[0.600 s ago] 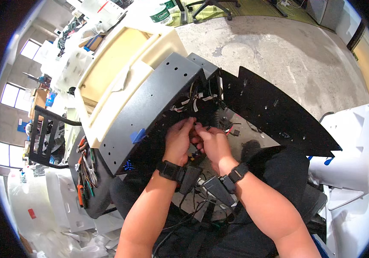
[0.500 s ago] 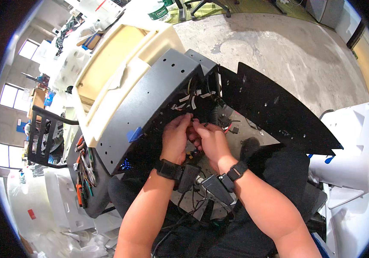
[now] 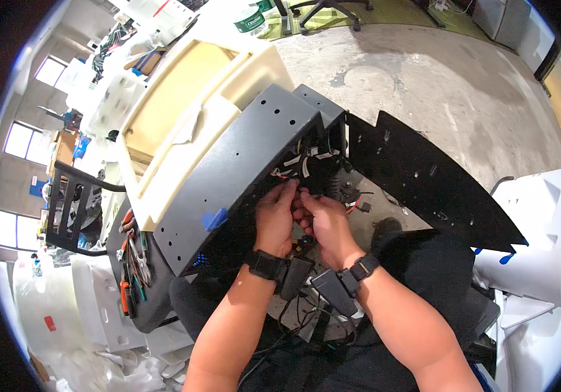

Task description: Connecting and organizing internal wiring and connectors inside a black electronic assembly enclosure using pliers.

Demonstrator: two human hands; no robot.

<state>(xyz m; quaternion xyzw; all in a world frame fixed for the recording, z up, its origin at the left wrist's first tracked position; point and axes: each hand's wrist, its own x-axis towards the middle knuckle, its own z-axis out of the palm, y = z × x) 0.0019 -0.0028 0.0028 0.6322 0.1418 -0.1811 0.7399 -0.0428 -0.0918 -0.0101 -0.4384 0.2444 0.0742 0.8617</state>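
Both my hands meet inside the opening of a dark grey metal housing [image 3: 241,153]. My left hand [image 3: 276,212] is closed, thumb and fingers pinched together; what sits between them is too small and dark to name. Close beside it, my right hand [image 3: 320,215] is closed in the same way, fingertips almost touching the left ones. Behind the fingertips hang dark wires with white tags [image 3: 305,163]. To the right of my right hand is a wire with a small dark connector [image 3: 363,206]. A black strap with a box-shaped device circles each wrist.
A black curved panel [image 3: 424,170] juts right from the housing. Cream foam-like frames [image 3: 169,111] stand behind it. Pliers and other hand tools [image 3: 134,261] lie on a dark pad at left. White plastic parts [image 3: 542,235] stand at right. Loose cables [image 3: 300,313] hang between my forearms.
The view has shifted, so the housing and panel appear slightly lower and farther right. My hands stay together at the wires, with only a slight change in finger position.
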